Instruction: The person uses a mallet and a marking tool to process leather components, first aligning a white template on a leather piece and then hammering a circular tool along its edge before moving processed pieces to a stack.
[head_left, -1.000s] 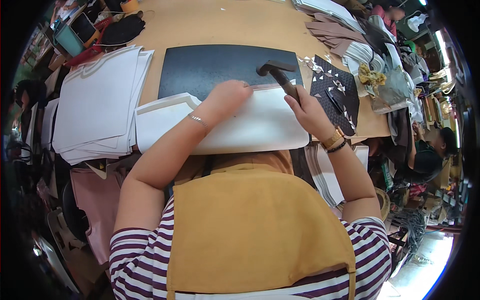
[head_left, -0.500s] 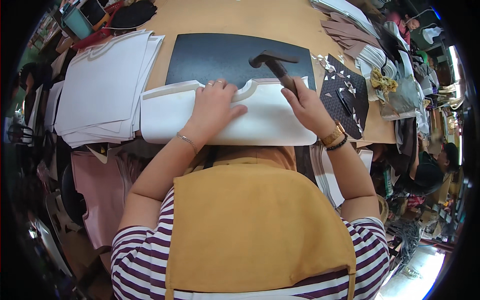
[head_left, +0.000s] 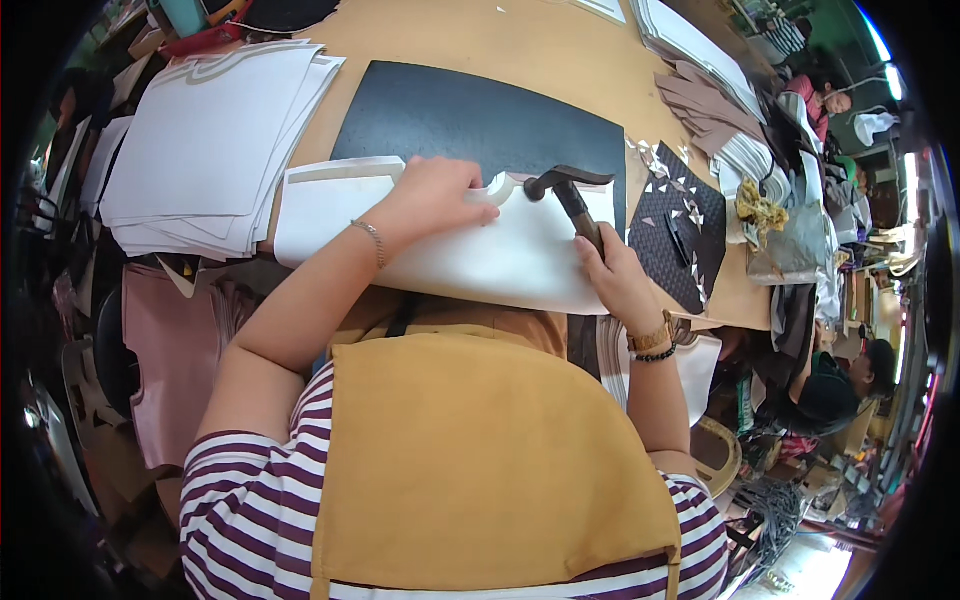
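A white leather-like sheet with a beige edge strip and a curved notch lies over the near edge of a dark flat board. My left hand is at the notch, thumb and forefinger closed on the curved edge; its other fingertips are partly hidden. In my right hand is a hammer, gripped by its handle. The hammer's round face is down at the sheet's far edge, just right of the notch; whether it touches I cannot tell.
Left of the board stands a stack of white sheets. To the right, a dark textured piece carries small white scraps and a black pen-like tool. Brown pieces and a crumpled yellowish lump lie beyond. Two people are at the far right.
The hammer has come down from above the sheet to its edge by the notch. My left hand has shifted from lying flat to closing on the notch's edge. The view has turned slightly.
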